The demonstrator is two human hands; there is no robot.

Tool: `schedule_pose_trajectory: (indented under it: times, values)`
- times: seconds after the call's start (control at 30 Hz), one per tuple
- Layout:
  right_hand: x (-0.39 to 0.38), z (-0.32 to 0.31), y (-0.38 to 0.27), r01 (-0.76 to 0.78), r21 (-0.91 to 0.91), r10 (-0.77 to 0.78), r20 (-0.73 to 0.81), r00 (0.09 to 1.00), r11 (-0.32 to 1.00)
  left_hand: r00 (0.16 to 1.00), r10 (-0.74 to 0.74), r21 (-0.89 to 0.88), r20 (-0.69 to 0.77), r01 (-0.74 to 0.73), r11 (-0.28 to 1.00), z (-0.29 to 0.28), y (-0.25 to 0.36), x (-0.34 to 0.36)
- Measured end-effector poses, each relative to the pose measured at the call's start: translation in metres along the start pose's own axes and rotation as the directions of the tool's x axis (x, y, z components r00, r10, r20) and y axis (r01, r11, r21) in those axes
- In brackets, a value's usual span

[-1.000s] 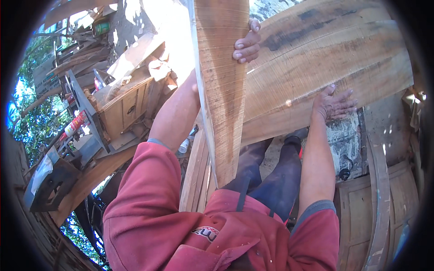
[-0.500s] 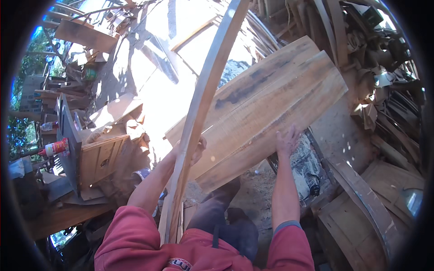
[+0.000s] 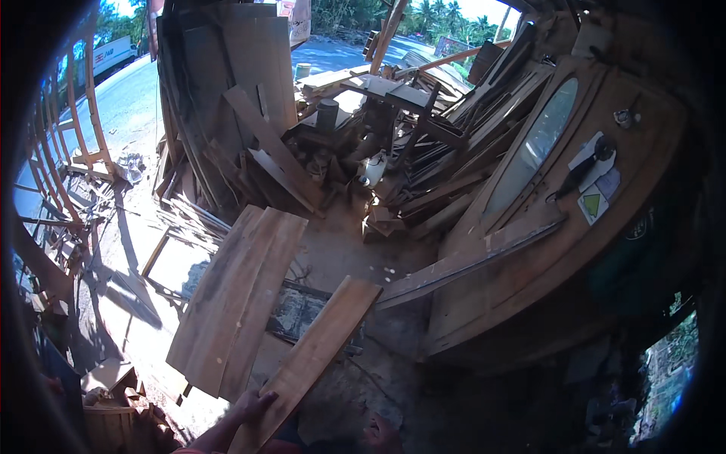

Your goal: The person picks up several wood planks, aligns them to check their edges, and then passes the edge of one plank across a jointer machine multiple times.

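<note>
A long narrow wooden plank (image 3: 324,349) slants up and to the right from the lower edge. My left hand (image 3: 255,407) is closed around its left side near the low end. To the right of the plank, my right hand (image 3: 383,434) hovers low in shadow, touching nothing visible, its fingers dimly seen and loosely apart. Left of the plank, two wide boards (image 3: 240,299) lie side by side, partly overlapping, across a low dark-framed stand (image 3: 295,309).
A large wooden door (image 3: 484,303) with an oval glass pane leans at the right, a curved wooden piece (image 3: 473,261) in front of it. Upright panels (image 3: 261,68) and stacked timber (image 3: 484,144) crowd the back. A wooden box (image 3: 110,424) stands at lower left.
My view has swung up and to the right. My right hand has come off the wide boards. The plank in my left hand now leans rightward; the wide boards stay on the stand.
</note>
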State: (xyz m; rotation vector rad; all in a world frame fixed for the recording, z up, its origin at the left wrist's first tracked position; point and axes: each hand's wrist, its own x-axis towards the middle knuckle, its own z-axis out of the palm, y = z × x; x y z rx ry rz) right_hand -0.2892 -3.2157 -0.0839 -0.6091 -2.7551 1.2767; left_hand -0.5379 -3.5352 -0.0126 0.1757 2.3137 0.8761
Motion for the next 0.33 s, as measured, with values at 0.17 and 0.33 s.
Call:
schedule_pose_trajectory:
  times: [0.17,0.33]
  values:
    - [-0.08,-0.115,-0.018,0.086,-0.155,-0.145,-0.426,0.893,0.984,0.918,0.15,0.211,0.367,-0.24,0.948,0.087,0.101,-0.006]
    - [-0.152,-0.168,-0.011,-0.003,-0.299,-0.217,-0.701,0.679,0.954,0.766,0.323,0.388,0.556,-0.583,0.714,0.204,0.125,0.033]
